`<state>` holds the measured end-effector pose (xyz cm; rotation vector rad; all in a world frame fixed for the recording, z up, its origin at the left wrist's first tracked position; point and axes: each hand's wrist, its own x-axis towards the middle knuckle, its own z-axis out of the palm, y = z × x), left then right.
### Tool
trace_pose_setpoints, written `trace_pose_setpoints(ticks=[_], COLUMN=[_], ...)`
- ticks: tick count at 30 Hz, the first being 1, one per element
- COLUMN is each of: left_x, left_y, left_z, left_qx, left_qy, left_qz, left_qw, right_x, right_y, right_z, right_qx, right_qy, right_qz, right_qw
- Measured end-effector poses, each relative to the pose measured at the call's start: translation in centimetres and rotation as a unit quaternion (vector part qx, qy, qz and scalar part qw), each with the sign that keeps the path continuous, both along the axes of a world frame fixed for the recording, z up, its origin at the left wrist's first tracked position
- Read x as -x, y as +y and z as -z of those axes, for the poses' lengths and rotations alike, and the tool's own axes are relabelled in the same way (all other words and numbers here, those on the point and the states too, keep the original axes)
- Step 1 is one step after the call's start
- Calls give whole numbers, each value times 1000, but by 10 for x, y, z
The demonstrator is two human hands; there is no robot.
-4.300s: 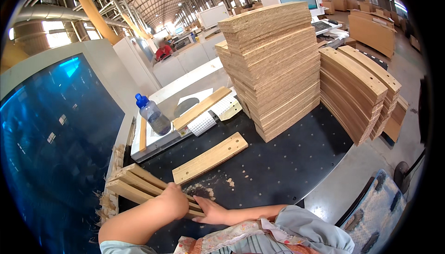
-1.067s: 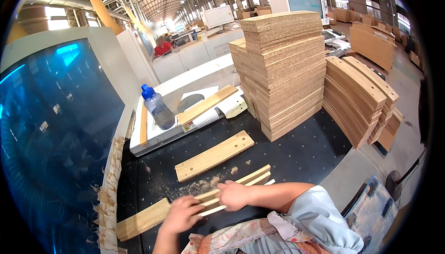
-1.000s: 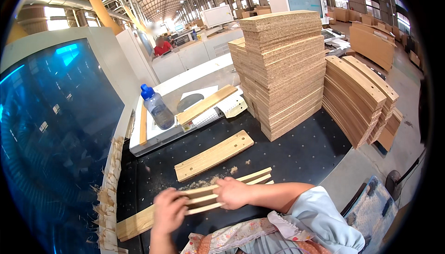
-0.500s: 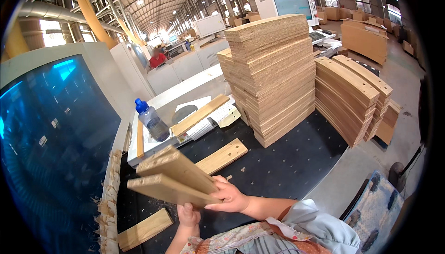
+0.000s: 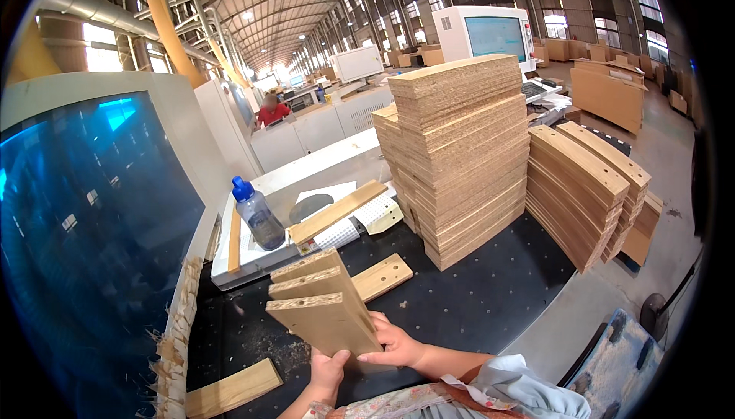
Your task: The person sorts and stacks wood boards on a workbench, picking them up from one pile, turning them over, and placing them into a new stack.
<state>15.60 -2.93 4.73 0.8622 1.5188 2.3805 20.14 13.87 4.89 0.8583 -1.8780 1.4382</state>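
Three short wooden boards (image 5: 323,326) stand tilted together between my hands, their rough particleboard ends pointing up and away. My left hand (image 5: 328,368) grips their lower left edge with the thumb on the front board. Wrapped round their lower right side is my right hand (image 5: 393,343), its thumb along the front face. Behind the held boards lies a board with holes (image 5: 385,275) on the black table (image 5: 478,289). Another loose board (image 5: 236,390) rests at the near left, apart from my hands.
A tall stack of particleboard strips (image 5: 459,166) stands beyond my hands. Right of it are piles of drilled boards (image 5: 578,182). A blue-capped bottle (image 5: 260,220) and a strip (image 5: 337,212) sit at the back left. A blue-windowed machine (image 5: 99,212) borders the left; a person in red (image 5: 272,113) is far off.
The held boards have swung more upright and shifted right; three ends now show where two showed before. Both hands keep hold. The whole view has tilted slightly.
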Motion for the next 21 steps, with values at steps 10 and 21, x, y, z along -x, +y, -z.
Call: trace_pose_setpoints(ticks=[10,21], left_x=[-6,-9], left_y=[24,33], left_z=[15,17], left_qx=[16,21], left_qy=[12,37], left_qz=[-49,-14], left_qw=[999,999], right_x=[-8,-15], right_y=[8,25], right_z=[-5,4], right_qx=[18,64], right_qy=[-24,65], right_qz=[38,76], right_qw=[999,993])
